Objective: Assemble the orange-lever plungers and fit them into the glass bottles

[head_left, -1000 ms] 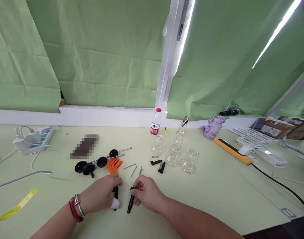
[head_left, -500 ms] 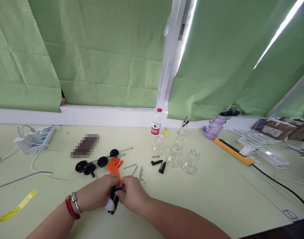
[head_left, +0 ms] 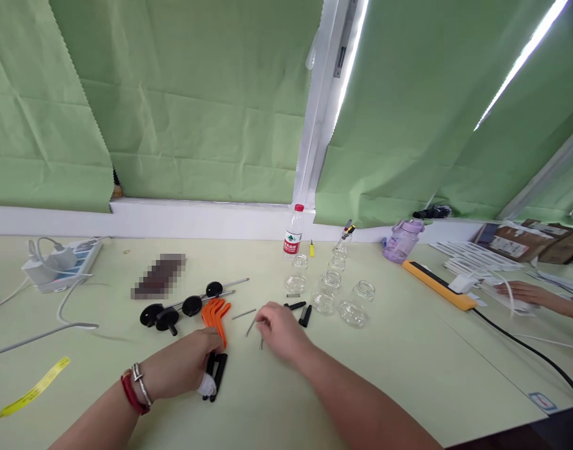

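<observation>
My left hand [head_left: 195, 362], its thumb wrapped in a white bandage, is closed around the upper end of black plastic parts [head_left: 219, 378] at the front of the table. Just beyond its fingers are orange curved pieces [head_left: 214, 317]. My right hand [head_left: 282, 330] is over the small metal parts, fingertips pinched together; what they hold, if anything, is hidden. A thin metal rod [head_left: 250, 329] reaches to its fingertips, and a screw [head_left: 261, 344] shows below them. Another rod [head_left: 244, 314] lies to the left. Past the hand are two black pieces [head_left: 305, 315] and a spring [head_left: 293, 295].
Black-knobbed metal rods [head_left: 191, 305] lie left of centre. Several glass jars [head_left: 354, 312] and a red-capped bottle [head_left: 293, 237] stand behind. An orange power strip [head_left: 438, 285], a purple bottle [head_left: 403, 240] and another person's hand [head_left: 525, 292] are at right. A white power strip [head_left: 64, 265] sits at left.
My right hand has left the black parts beside my left hand and moved right and away from me to the small metal parts. Another person's hand has reached further in at right.
</observation>
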The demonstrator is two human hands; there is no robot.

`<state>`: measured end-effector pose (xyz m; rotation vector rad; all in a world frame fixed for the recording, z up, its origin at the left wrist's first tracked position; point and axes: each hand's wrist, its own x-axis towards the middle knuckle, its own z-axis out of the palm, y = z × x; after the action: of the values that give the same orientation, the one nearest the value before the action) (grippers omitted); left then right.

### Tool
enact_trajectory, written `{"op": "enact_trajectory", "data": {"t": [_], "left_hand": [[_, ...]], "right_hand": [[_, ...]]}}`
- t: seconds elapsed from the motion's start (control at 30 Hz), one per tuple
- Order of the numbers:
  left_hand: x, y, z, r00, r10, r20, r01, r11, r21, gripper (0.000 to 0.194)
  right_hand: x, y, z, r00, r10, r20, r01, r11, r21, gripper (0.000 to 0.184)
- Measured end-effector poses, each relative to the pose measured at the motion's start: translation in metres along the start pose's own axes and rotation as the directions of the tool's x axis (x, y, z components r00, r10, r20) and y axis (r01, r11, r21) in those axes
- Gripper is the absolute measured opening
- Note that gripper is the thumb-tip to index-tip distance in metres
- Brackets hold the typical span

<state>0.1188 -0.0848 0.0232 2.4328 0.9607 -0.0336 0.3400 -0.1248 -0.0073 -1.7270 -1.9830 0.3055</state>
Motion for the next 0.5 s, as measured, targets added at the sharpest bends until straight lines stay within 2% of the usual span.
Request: {"op": "enact_trajectory", "data": {"t": [0.1,0.2,0.33,0.5], "left_hand": [[-0.001,0.0,-0.002,1.0,-0.014,0.007,0.014,1.0,0.004,0.026],[-0.002,-0.002,-0.003,1.0,-0.028,-0.014,0.028,1.0,-0.001,0.024],[-0.001,-0.001,-0.004,0.997,-0.001,-0.078,-0.002,0.999,-0.035,0.019],[0.003,0.008,-0.002,0.971,0.094,-0.222,-0.103,0.994,-0.031,0.007]], "right_hand": [[0.009,0.028,-0.026,0.998,0.05,-0.024,-0.052,0.989,-0.137,0.02],[0.014,0.05,-0.037,0.998,0.066,0.023,-0.059,0.969,-0.242,0.024],[0.016,0.058,-0.033,0.994,0.05,0.095,-0.016,0.945,-0.327,0.027],[0.016,0.052,-0.025,0.989,-0.023,0.146,0.072,0.939,-0.336,0.026]]}}
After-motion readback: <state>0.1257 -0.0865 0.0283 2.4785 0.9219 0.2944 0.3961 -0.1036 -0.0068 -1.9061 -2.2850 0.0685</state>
